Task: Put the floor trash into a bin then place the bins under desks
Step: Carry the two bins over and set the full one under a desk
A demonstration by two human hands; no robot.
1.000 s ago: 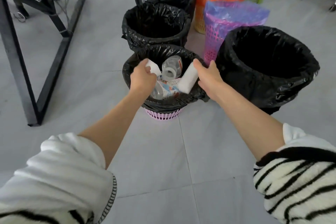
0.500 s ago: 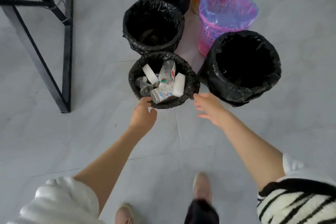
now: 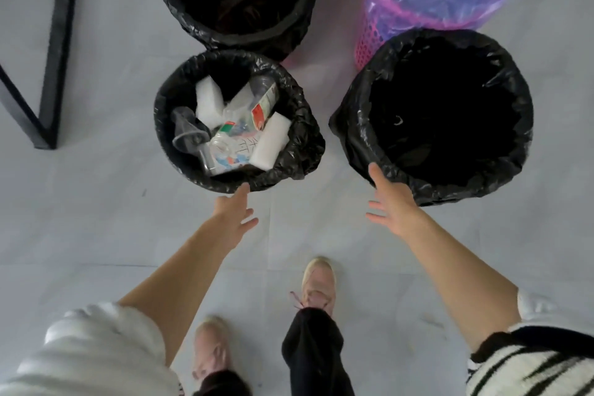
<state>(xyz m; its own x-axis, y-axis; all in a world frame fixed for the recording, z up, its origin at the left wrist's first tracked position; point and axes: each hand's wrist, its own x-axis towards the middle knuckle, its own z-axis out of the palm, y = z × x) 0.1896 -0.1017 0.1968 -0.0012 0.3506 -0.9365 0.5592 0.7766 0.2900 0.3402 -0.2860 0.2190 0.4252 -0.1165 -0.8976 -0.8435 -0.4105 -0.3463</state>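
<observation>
A small bin with a black liner (image 3: 299,141) stands on the grey floor, filled with clear plastic bottles (image 3: 231,148) and white foam blocks (image 3: 209,96). My left hand (image 3: 234,212) is open just below its near rim, fingertips almost at the liner. A larger black-lined bin (image 3: 356,125) stands to the right. My right hand (image 3: 392,202) is open with spread fingers, its fingertips at that bin's near rim. Neither hand holds anything.
Another black-lined bin (image 3: 180,3) sits behind the small one, and a pink mesh bin with a purple liner (image 3: 369,42) stands at the back right. A black metal desk frame (image 3: 54,51) is on the left. My two feet (image 3: 318,283) stand on the tiled floor below.
Both hands have come out of the small bin and drawn back. My right hand has moved right to the larger bin's rim. The view has tilted down and closer.
</observation>
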